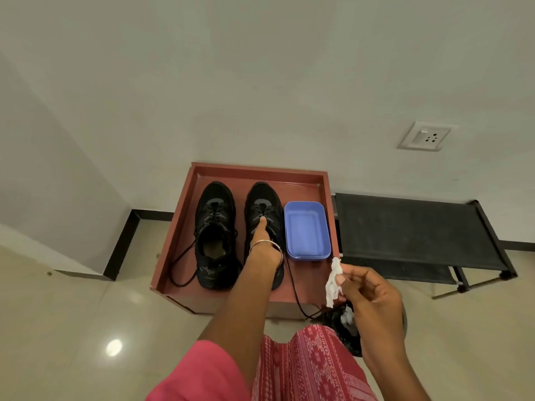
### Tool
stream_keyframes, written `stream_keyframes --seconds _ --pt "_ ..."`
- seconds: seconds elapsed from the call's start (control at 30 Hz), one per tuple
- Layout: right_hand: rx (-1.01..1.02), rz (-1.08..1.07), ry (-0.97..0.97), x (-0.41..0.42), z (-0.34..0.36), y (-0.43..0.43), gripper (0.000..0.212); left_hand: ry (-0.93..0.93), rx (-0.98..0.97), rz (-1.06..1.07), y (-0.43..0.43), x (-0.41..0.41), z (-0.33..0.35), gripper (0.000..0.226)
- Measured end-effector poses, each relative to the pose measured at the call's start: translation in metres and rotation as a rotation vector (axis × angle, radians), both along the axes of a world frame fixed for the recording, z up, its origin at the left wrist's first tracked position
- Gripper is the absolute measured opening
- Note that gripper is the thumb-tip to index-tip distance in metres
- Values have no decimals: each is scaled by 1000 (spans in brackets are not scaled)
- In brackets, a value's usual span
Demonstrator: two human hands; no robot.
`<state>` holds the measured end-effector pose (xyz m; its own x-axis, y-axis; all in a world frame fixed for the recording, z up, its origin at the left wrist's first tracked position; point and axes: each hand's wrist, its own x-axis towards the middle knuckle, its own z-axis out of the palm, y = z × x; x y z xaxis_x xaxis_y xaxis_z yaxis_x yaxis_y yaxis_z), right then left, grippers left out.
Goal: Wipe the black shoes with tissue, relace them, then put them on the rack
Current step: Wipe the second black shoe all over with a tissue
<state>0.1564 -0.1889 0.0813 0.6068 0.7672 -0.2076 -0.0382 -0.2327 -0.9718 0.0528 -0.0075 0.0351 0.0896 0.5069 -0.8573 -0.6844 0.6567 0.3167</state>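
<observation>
We pinch the limp, tear-prone tissue (333, 280) in the right hand (373, 293); left hand (261, 231) fingers, extended, touch the laces (260, 209). Judged light, the shoe (263, 195) lifts by its collar.

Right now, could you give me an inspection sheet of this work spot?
Surface: wooden tray on a tiled floor.
Job's things: left shoe and right shoe side by side in the tray, laces loose, one trailing over the front edge; crumpled tissue; black rack right of the tray.
Clutter: blue tub beside the right shoe; black bag below the right hand.
Hands: left hand touches the right shoe's laces, grip hidden; right hand pinches the tissue.
Cables: nothing seen.
Surroundings: wall socket above the rack.
</observation>
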Motion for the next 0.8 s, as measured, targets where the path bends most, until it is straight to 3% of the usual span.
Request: stream_keyframes --seconds 0.07,0.13,0.4,0.67,0.8 --pt "-4 31 -21 1 3 -2 17 1 -56 24 4 2 -3 62" --pt "-2 51 -10 1 4 -3 18 -15 -73 47 9 1 -10 48" --pt "-10 64 49 -1 7 -14 29 -39 35 53 7 -3 -22 43" --pt "-13 26 356 -12 25 -15 25 -180 308 195 -42 -44 16 40" --pt "94 120 615 -21 49 -18 41 -202 390 205 -84 -65 51 38"
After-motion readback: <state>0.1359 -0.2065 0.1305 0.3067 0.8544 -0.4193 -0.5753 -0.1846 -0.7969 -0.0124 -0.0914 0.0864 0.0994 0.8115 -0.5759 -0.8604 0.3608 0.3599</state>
